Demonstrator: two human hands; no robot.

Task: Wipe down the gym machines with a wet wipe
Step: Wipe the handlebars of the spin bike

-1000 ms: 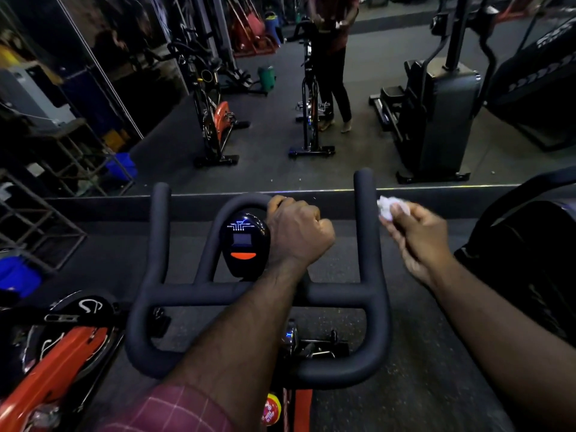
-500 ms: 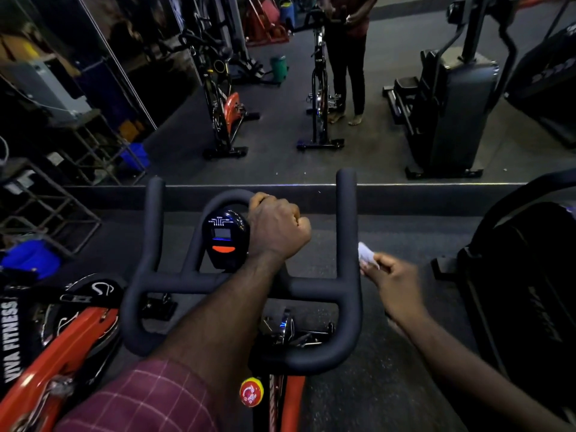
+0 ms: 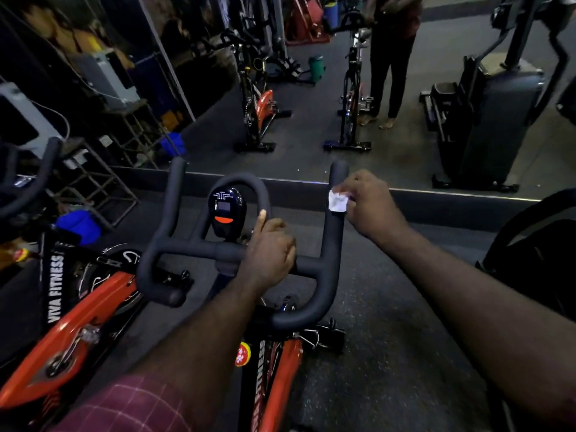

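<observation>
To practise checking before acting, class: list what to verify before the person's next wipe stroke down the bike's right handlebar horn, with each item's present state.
1. Wet wipe touches the right horn: ok.
2. Right hand pinches the wipe: ok.
3. Left hand grips the crossbar: ok.
4. Horn below the wipe unobstructed: ok.
5. Wipe damp enough: cannot tell.

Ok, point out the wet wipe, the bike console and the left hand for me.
wet wipe point(image 3: 337, 201): head view, on its white exposed fold.
bike console point(image 3: 223, 207): head view, on its small screen.
left hand point(image 3: 270, 255): head view, on its back, gripping the handlebar point(image 3: 193, 247).
</observation>
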